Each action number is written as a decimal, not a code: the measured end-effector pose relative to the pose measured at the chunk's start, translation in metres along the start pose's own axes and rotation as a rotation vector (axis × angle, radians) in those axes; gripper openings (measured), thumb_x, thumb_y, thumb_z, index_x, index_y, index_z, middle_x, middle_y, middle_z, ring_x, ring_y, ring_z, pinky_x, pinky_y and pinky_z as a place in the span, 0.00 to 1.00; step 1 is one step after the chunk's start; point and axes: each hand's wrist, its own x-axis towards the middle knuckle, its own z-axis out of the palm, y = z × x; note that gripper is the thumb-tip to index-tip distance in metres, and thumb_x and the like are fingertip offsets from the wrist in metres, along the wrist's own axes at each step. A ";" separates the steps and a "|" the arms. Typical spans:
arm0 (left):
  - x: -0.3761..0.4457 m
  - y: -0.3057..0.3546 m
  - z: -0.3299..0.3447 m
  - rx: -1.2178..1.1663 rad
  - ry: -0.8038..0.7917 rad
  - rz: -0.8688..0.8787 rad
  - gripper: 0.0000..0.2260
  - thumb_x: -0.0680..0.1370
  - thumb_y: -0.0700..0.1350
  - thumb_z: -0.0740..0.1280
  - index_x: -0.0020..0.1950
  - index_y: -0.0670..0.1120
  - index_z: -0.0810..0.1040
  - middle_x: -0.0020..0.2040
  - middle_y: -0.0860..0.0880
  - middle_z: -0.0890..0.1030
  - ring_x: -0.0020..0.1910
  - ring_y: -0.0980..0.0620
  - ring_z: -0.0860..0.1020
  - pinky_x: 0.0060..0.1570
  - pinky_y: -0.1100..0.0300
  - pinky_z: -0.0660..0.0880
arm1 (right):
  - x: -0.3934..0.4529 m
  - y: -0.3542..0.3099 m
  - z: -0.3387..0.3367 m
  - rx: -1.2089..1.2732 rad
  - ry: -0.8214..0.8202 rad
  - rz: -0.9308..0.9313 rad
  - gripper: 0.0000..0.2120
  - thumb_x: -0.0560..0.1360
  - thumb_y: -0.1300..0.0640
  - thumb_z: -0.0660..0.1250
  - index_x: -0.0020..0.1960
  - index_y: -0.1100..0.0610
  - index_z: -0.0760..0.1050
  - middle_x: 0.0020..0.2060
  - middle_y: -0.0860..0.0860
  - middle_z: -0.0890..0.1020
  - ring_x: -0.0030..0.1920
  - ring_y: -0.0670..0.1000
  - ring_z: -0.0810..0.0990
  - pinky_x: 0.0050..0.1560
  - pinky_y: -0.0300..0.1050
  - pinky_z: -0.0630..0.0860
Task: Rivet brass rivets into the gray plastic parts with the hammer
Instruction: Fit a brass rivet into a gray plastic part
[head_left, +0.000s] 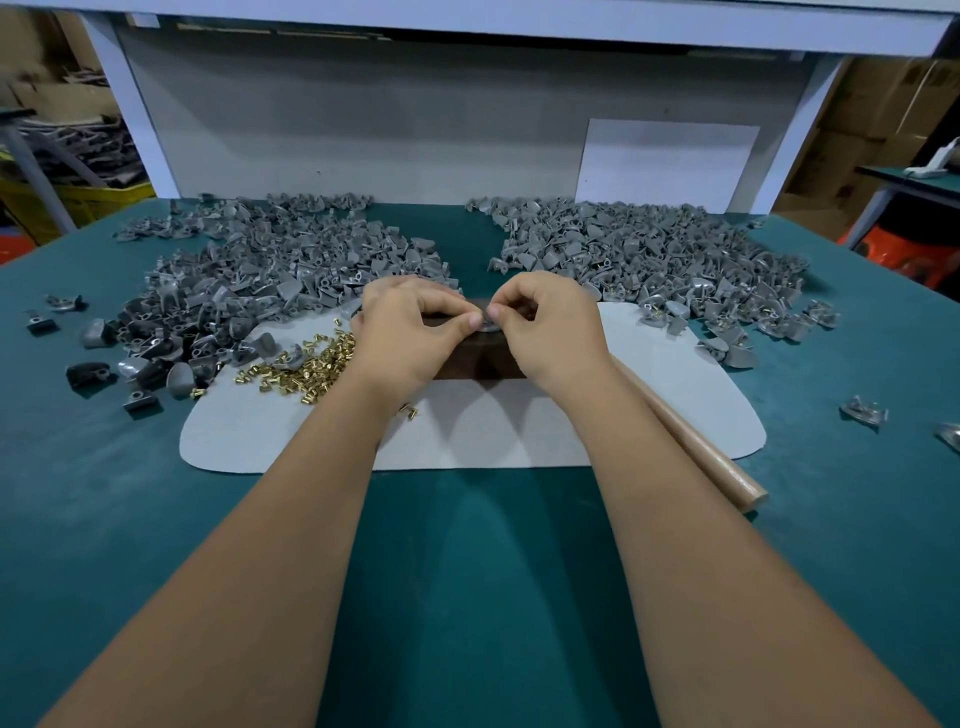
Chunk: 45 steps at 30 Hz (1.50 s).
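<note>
My left hand (410, 327) and my right hand (545, 325) meet fingertip to fingertip over a dark block (478, 358) on the pale mat (483, 431). Between the fingertips a small gray plastic part (488, 326) shows, mostly hidden; both hands pinch at it. Whether a rivet is in the fingers cannot be told. Loose brass rivets (311, 361) lie on the mat left of my left hand. The hammer's wooden handle (691, 431) lies on the mat under my right wrist, its head hidden.
A big heap of gray parts (260, 280) lies at the back left, and another heap (665, 260) at the back right, some with brass rivets in them. Stray parts (862, 410) lie on the green table (467, 571). A white back panel (415, 130) closes the far edge.
</note>
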 end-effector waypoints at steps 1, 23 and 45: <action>0.000 0.000 0.001 -0.005 0.002 0.001 0.07 0.75 0.47 0.74 0.44 0.60 0.81 0.48 0.56 0.82 0.65 0.44 0.73 0.67 0.41 0.66 | 0.001 -0.001 0.001 -0.049 0.003 -0.005 0.06 0.74 0.60 0.69 0.38 0.53 0.78 0.38 0.47 0.78 0.40 0.46 0.74 0.41 0.39 0.67; -0.001 -0.007 0.005 -0.188 -0.016 -0.099 0.03 0.75 0.44 0.74 0.47 0.50 0.86 0.51 0.51 0.85 0.61 0.47 0.79 0.67 0.43 0.70 | 0.000 -0.004 0.002 -0.138 -0.023 -0.007 0.07 0.74 0.58 0.68 0.38 0.50 0.76 0.37 0.46 0.77 0.40 0.47 0.73 0.41 0.40 0.67; -0.005 0.000 0.005 -0.134 0.027 -0.123 0.07 0.75 0.47 0.74 0.42 0.60 0.82 0.53 0.53 0.83 0.66 0.44 0.74 0.69 0.40 0.65 | -0.012 -0.003 -0.024 0.344 0.247 0.312 0.15 0.80 0.55 0.58 0.42 0.57 0.80 0.39 0.52 0.83 0.41 0.49 0.80 0.48 0.45 0.76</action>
